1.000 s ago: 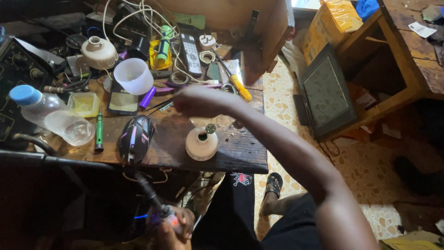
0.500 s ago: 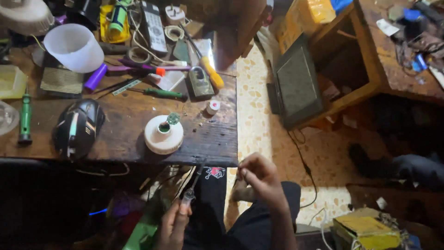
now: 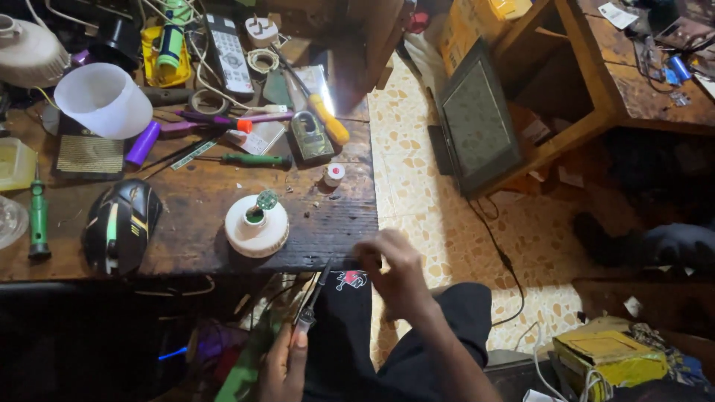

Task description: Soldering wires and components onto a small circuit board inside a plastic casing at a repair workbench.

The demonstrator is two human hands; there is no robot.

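My left hand (image 3: 281, 366) is low in the view, below the wooden table's front edge (image 3: 313, 257), and grips the handle of a thin dark tool (image 3: 314, 295) that points up toward my right hand. My right hand (image 3: 396, 272) hovers just off the table's front right corner, fingers pinched together at the tool's tip; what they pinch is too small to tell. On the table nearest my hands sits a white round lamp base (image 3: 257, 225) with a small green circuit board in its middle. Left of it lies a black computer mouse (image 3: 119, 225).
The table holds a padlock (image 3: 310, 136), a yellow-handled screwdriver (image 3: 328, 123), a green screwdriver (image 3: 255, 158), a remote control (image 3: 227, 50), a white lamp dome (image 3: 103, 99) and cables. A dark framed panel (image 3: 477, 123) leans against a wooden shelf on the tiled floor at right.
The view has shifted up and right. My right hand rose from my lap to the table's front edge and met the tool tip; my left hand stayed low, holding the tool.
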